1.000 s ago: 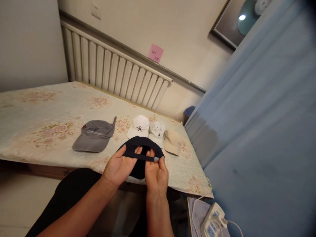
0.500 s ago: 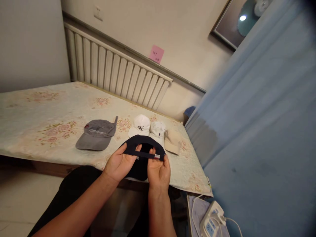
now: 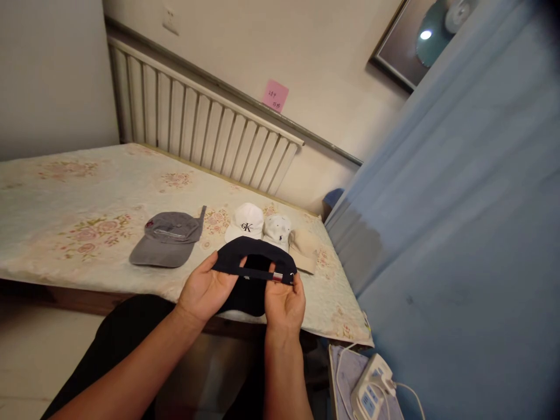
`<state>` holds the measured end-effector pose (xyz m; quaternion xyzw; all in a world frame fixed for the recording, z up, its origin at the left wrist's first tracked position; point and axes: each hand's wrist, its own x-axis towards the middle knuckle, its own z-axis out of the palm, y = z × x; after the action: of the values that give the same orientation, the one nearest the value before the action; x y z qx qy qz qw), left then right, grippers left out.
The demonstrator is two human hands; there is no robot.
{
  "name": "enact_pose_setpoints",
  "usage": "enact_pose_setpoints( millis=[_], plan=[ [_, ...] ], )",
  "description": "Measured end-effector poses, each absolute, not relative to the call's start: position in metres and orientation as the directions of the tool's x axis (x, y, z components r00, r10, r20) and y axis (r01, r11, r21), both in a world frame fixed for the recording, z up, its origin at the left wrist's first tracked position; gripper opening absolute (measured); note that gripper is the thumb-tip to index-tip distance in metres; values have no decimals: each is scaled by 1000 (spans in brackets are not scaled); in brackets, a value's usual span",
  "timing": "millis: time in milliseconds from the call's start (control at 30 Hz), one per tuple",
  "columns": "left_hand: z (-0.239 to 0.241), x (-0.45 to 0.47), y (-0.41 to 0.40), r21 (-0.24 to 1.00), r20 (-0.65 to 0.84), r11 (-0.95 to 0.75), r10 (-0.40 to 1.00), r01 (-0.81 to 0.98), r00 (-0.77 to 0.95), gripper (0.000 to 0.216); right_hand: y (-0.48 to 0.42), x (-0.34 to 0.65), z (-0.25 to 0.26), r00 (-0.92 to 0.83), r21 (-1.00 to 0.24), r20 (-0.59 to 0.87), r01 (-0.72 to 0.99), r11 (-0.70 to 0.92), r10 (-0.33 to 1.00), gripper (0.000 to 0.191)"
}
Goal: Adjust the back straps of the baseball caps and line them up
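A dark navy baseball cap [image 3: 258, 248] is held up over the front edge of the bed, its back strap and metal buckle turned toward me. My left hand [image 3: 206, 289] grips its left side, thumb on the outside, fingers partly hidden inside. Around the right end of the strap, by the buckle, my right hand [image 3: 285, 300] is closed. Just behind it lie a white cap with black letters [image 3: 247, 220], a white patterned cap [image 3: 277, 229] and a beige cap [image 3: 304, 249]. A grey cap [image 3: 168, 239] sits apart to the left, its strap sticking up.
The bed [image 3: 100, 198] has a pale floral cover. A white radiator [image 3: 196, 116] runs along the wall behind it. At right hangs a blue curtain [image 3: 455, 204]. A white power strip [image 3: 371, 388] with cables rests on a small stand at lower right.
The navy cap has spread slightly wider between my hands, which are a little farther apart. The view has shifted slightly. The other caps stay where they lie.
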<state>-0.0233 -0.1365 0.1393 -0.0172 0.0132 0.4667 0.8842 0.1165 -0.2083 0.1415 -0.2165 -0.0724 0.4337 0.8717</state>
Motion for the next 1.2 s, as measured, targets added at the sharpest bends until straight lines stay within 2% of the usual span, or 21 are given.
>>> enact_pose_setpoints(
  millis=[167, 367, 500, 667, 800, 933, 1067, 1200],
  plan=[
    [142, -27, -130, 1, -27, 546, 837, -838, 546, 50, -209, 120, 141, 620, -470, -48, -706, 530, 783, 26],
    [146, -21, -132, 20, -79, 595, 802, -803, 592, 48, -206, 117, 140, 600, -466, -41, -719, 516, 799, 22],
    [145, -18, -131, 56, -77, 599, 801, -799, 594, 48, -204, 120, 141, 573, -464, -82, -746, 478, 815, 23],
    [145, -20, -125, 48, -80, 573, 819, -818, 568, 47, -204, 128, 139, 597, -491, -84, -722, 488, 798, 25],
    [150, -17, -125, 27, -107, 578, 813, -816, 572, 46, -206, 129, 140, 588, -452, -97, -745, 491, 803, 23],
    [155, -10, -131, 41, -115, 604, 794, -796, 597, 43, -207, 121, 143, 590, -425, -13, -734, 529, 808, 28],
    [154, 0, -140, 89, -95, 614, 789, -784, 607, 40, -204, 104, 142, 552, -501, 108, -689, 525, 827, 40],
    [148, 12, -151, 140, -133, 641, 767, -755, 627, 39, -201, 84, 139, 578, -683, 152, -525, 508, 802, 36]
  ],
)
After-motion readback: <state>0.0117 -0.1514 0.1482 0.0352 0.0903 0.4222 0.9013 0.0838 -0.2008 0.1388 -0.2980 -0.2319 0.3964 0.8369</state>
